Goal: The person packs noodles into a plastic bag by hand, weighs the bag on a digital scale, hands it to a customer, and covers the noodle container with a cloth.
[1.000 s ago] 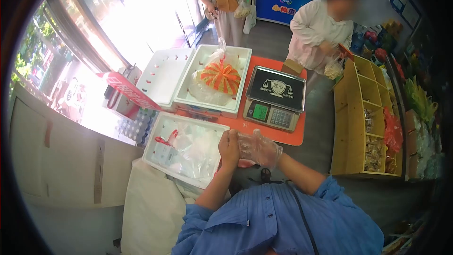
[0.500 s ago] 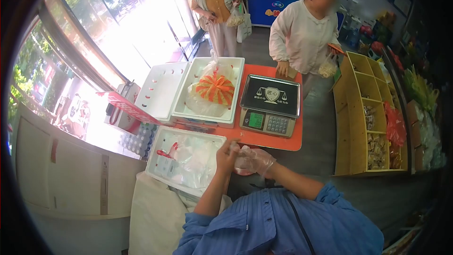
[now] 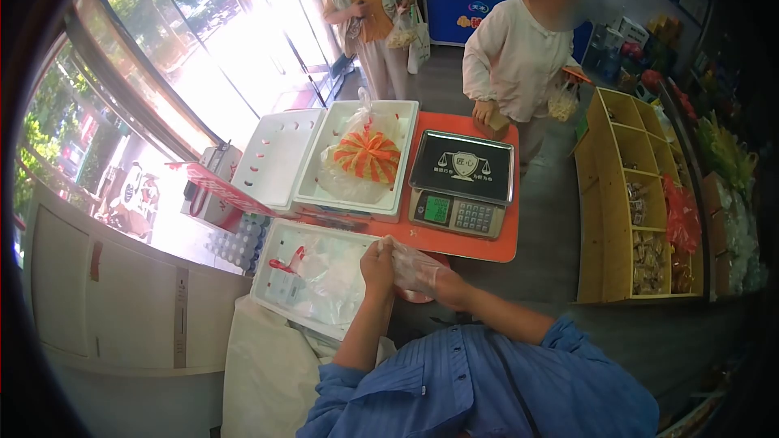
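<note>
My left hand (image 3: 378, 268) is closed on one end of a clear plastic glove (image 3: 415, 266), beside the lower foam box (image 3: 268, 276). Stretched between both hands, the glove reaches my right hand (image 3: 451, 289), whose wrist is bare. The right fingers are too hidden to make out. Clear bags and a red tie lie in that foam box. Beyond it, a bag with an orange-striped bundle (image 3: 367, 157) rests in another white foam box (image 3: 410, 142). A digital scale (image 3: 462, 166) with a black plate sits on the orange tabletop (image 3: 505, 235).
A person in a white top (image 3: 515, 53) stands past the scale, one hand on a small box (image 3: 495, 126) and a bag in the other. Another person (image 3: 376, 16) stands farther back. Wooden shelves (image 3: 600, 219) are at the right, a freezer (image 3: 462, 8) behind.
The glove has slid off my right wrist and is now stretched between my hands. The person in white has come nearer the table and put a hand on the small box.
</note>
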`<state>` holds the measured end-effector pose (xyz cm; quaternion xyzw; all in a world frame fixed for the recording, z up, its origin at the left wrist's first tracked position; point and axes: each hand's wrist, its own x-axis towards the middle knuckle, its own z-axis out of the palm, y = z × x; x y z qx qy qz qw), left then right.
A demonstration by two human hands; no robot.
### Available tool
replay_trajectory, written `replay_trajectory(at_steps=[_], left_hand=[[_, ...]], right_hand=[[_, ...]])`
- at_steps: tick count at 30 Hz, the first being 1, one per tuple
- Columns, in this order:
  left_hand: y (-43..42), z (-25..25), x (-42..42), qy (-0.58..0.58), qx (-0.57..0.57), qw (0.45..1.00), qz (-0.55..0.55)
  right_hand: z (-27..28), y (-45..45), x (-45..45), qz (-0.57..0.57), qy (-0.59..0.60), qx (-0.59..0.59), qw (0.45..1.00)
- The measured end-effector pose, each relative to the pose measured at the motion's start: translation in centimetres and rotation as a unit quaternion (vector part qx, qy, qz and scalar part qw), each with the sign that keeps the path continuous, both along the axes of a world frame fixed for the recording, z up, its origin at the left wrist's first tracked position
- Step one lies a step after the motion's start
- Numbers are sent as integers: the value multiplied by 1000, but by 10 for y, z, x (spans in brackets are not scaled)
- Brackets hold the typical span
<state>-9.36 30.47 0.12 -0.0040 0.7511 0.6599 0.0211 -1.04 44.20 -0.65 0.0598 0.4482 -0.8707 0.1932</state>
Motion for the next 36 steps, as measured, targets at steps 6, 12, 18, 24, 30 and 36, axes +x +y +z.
replay_trajectory(at_steps=[6,12,18,24,30,36], left_hand=[[-14,-40,-22,12,40,997,69],[-30,-29,-23,-32,82,989,121],[-22,-27,-13,-57,143,981,115],[-21,-33,3,-76,131,981,118],[-54,-74,16,-159,154,967,125],[-82,-113,71,-5,-166,976,138]], right_hand=[[-30,19,3,84,164,221,958],[-12,35,6,-9,79,-199,977],[-15,43,2,-2,62,100,993],[-10,58,-1,-82,-21,45,995],[-42,83,-2,-98,-85,10,991],[-50,116,6,-110,-108,-9,988]])
